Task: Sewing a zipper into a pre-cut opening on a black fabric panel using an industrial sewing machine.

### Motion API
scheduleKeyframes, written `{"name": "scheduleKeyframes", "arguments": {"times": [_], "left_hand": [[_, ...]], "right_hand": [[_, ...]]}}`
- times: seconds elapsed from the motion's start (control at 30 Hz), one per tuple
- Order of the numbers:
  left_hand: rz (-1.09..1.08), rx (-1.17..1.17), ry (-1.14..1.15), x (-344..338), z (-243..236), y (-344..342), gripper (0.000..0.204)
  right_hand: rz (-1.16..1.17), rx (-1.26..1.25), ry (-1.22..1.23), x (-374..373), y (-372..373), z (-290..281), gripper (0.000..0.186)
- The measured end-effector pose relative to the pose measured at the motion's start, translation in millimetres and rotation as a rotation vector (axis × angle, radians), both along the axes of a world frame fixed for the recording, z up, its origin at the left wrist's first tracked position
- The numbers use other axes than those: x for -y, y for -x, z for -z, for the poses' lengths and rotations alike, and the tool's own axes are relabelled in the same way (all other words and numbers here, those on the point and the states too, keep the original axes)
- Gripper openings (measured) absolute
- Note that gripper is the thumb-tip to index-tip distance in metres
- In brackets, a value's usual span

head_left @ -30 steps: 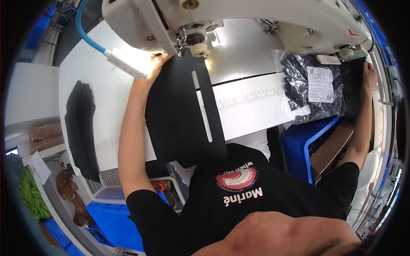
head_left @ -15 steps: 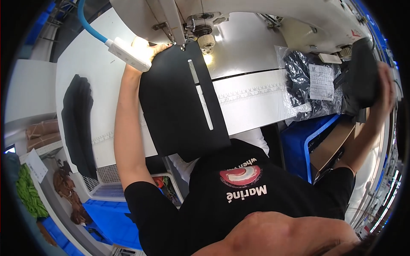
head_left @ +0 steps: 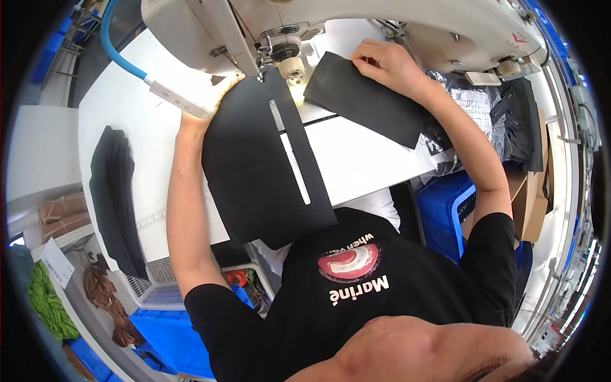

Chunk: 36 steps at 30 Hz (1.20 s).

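Note:
A large black fabric panel (head_left: 245, 165) lies on the sewing machine table, its top at the needle (head_left: 259, 77) and its lower end over my lap. A long narrow slot in it shows pale surface beneath. My left hand (head_left: 215, 95) rests at the panel's upper left edge, fingers stretched toward the needle; a white lamp head (head_left: 178, 99) hides part of it. In my right hand (head_left: 389, 67) is a smaller black fabric piece (head_left: 366, 95), pinched at its upper edge. That piece hangs tilted over the table, right of the needle and apart from the large panel.
The sewing machine (head_left: 356, 16) spans the far side. A stack of black fabric pieces (head_left: 114, 197) lies at the table's left. To the right are a clear bag of black pieces (head_left: 468, 121), more black fabric (head_left: 520, 121), a blue bin (head_left: 439, 216) and a cardboard box (head_left: 531, 197).
My right hand has come from the far right to beside the needle, bringing the smaller black piece. My left hand stays at the large panel's edge.

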State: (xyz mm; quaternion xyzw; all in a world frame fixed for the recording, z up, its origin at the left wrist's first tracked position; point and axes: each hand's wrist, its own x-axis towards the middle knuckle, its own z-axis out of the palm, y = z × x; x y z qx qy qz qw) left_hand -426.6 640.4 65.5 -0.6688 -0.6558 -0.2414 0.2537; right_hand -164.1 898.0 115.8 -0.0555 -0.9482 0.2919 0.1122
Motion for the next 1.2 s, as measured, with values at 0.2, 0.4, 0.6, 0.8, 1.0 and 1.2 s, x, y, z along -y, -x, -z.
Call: {"name": "scheduleKeyframes", "arguments": {"times": [0.2,0.4,0.6,0.8,1.0,1.2], "left_hand": [[-0.143,0.221,0.196,26.5,-19.4,-11.6,0.019],[-0.186,0.632,0.422,87.1,-67.1,-132.7,0.033],[-0.016,0.063,0.253,32.7,-54.5,-192.1,0.038],[0.220,0.167,0.231,17.0,-36.8,-172.5,0.017],[0.283,0.621,0.460,-3.0,-52.8,-151.4,0.008],[0.175,0.993,0.590,-27.0,-56.3,-140.8,0.011]], "right_hand": [[-0.129,-0.276,-0.592,14.8,-13.7,-12.4,0.018],[0.012,0.038,-0.517,84.3,-129.0,-1.1,0.072],[-0.037,-0.009,-0.335,116.1,-158.4,13.6,0.069],[-0.037,-0.216,-0.335,94.9,-174.6,23.7,0.032],[0.078,-0.196,-0.100,97.8,-161.2,3.9,0.007],[0.361,-0.149,0.063,100.9,-153.8,4.1,0.007]]}}
